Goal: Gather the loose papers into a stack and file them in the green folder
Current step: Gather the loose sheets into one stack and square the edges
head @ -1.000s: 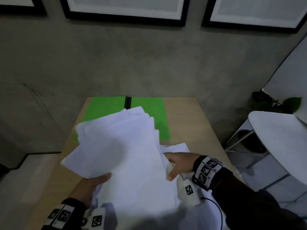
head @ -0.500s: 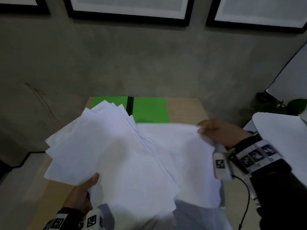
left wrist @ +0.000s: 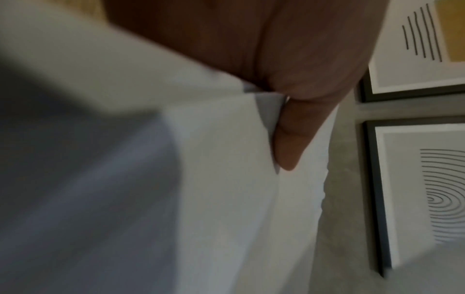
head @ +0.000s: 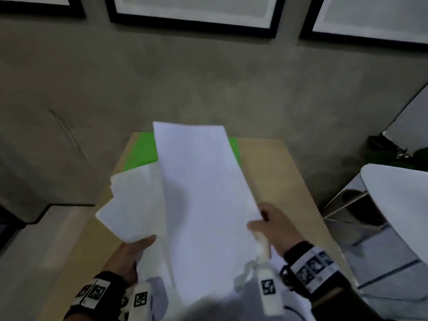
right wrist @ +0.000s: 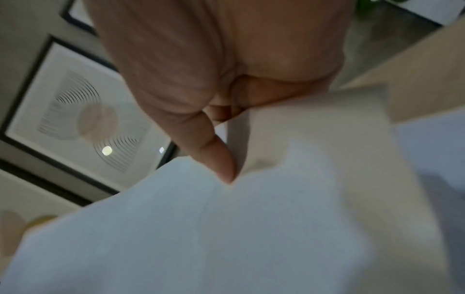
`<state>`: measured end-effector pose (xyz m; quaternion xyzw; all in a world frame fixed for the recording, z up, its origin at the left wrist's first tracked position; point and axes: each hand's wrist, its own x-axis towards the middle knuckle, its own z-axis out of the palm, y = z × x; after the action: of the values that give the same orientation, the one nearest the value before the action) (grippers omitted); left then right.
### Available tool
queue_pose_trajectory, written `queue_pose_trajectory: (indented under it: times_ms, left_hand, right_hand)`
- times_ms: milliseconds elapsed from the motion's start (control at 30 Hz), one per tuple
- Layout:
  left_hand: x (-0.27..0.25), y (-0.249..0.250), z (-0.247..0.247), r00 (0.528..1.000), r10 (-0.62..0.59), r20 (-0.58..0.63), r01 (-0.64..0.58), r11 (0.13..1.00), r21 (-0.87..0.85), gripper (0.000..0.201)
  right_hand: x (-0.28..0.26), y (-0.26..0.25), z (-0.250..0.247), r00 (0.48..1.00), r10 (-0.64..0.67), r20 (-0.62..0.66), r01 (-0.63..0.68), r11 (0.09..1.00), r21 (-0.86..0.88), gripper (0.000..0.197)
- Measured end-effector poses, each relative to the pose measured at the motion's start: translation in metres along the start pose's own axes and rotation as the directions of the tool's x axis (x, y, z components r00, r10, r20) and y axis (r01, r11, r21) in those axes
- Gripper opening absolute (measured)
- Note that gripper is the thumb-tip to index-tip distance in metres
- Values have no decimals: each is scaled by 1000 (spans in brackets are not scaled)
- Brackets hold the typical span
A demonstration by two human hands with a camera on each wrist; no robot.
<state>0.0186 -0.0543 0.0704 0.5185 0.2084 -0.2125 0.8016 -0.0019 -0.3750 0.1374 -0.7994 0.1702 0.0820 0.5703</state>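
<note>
A fanned bundle of white papers (head: 136,205) is held above the wooden table. My left hand (head: 132,253) grips its near edge, thumb on top; the left wrist view shows that thumb (left wrist: 292,143) pressed on the papers (left wrist: 226,199). My right hand (head: 271,225) pinches the right edge of a single white sheet (head: 203,195), which stands tilted over the bundle. In the right wrist view the thumb (right wrist: 216,159) lies on this sheet (right wrist: 226,228). The open green folder (head: 141,151) lies flat at the table's far end, mostly hidden behind the sheet.
The wooden table (head: 278,181) ends at a grey concrete wall with framed pictures (head: 192,10). A white round chair (head: 398,209) and a potted plant (head: 398,156) stand to the right. A low ledge (head: 34,239) runs along the left.
My right hand has lifted a loose sheet from the table's right side and swung it left over the bundle. The bundle in my left hand has shifted left and tilted.
</note>
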Motion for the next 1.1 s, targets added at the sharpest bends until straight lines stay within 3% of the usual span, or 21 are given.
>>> queue_pose_trajectory:
  times_ms: [67,200,267,300,367,400,467,500,567,633,700,733,833,900,967,1033,1100]
  left_hand:
    - [-1,-2,4,1000,20,-2,-20,1000,23,28]
    - [2,-3,-1,1000,14,6,-14,999,48,29]
    - [-2,-3,-1,999,1,40,-4,997,76,18]
    - [-5,0,2,997,10,75,-14,999,47,10]
    - [-8,1,6,986,71,149,-72,997,3,51]
    - [-6,0,6,978,116,175,-117,993,-2,59]
    - [-9,4,15,974,159,162,-162,987,6,38]
    - [-8,5,16,979,175,101,-182,981,63,30]
    - [-7,9,18,974,224,23,-222,937,270,48]
    - [-13,18,24,951,288,114,-308,849,430,53]
    - [-21,27,28,923,325,208,-385,801,458,100]
    - [-22,30,30,897,386,217,-442,772,457,112]
    - [-31,43,45,811,537,233,-585,754,299,94]
    - [-40,51,58,740,614,275,-668,717,198,70]
    - [-39,60,63,665,678,313,-744,635,207,48]
    - [-38,66,66,619,707,342,-784,579,224,57]
    - [-37,67,68,635,704,318,-772,578,263,67]
  right_hand:
    - [0,17,23,998,33,53,-26,991,-134,15]
    - [7,38,37,995,65,71,-42,956,-289,48]
    - [8,29,33,999,26,43,-8,926,-378,72]
    - [8,21,30,996,6,91,24,947,-321,80]
    - [11,6,26,976,5,218,32,985,-169,69]
    - [11,-1,25,970,9,244,31,987,-159,60]
    - [11,-15,23,974,-21,225,74,970,-230,48]
    - [11,-20,23,976,-47,211,90,976,-197,42]
    - [11,-27,23,973,-86,215,108,990,-92,31]
    - [7,-29,23,979,-111,173,111,994,13,31]
    - [2,-31,21,985,-149,84,139,984,112,35]
    - [-2,-33,19,986,-166,34,160,978,134,35]
    - [-16,-41,10,971,-239,-16,237,948,214,26]
    - [-26,-45,6,960,-279,38,259,928,269,31]
    - [-32,-47,5,945,-314,96,266,903,336,37]
    - [-35,-46,8,940,-328,94,268,881,391,41]
    - [-34,-43,14,945,-326,41,281,867,412,41]
